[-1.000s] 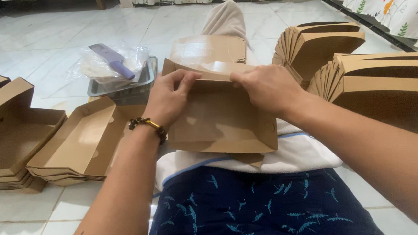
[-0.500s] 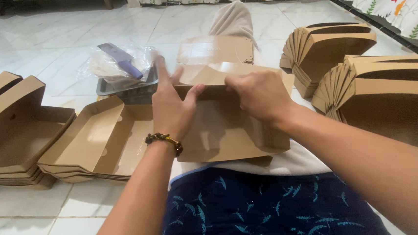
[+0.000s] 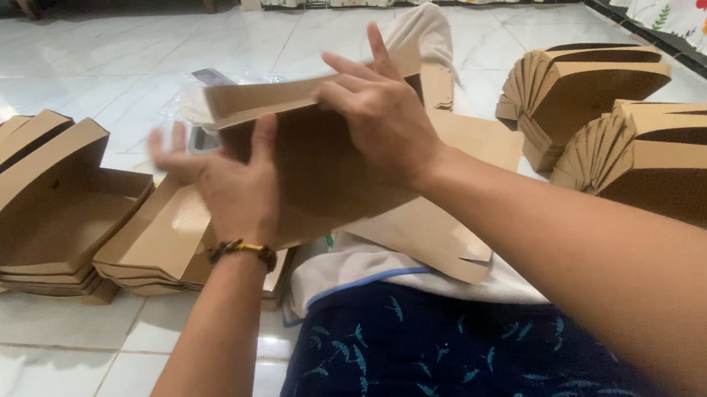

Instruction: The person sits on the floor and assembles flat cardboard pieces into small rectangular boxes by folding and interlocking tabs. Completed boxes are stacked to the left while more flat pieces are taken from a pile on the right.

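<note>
Head view | I note both hands clamped on box; left hand grips its near-left side; right hand holds top right, nearer the rim | box raised over lap, long axis left-right; stacks lie left

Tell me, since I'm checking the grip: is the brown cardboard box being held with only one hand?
No: both the left hand and the right hand are on the brown cardboard box, raised above the lap.

Single head-worn view, looking steeply down and forward over own lap toward tiled floor. Close range: left hand and right hand mid-frame, forearms entering from bottom edge. No second view.
</note>
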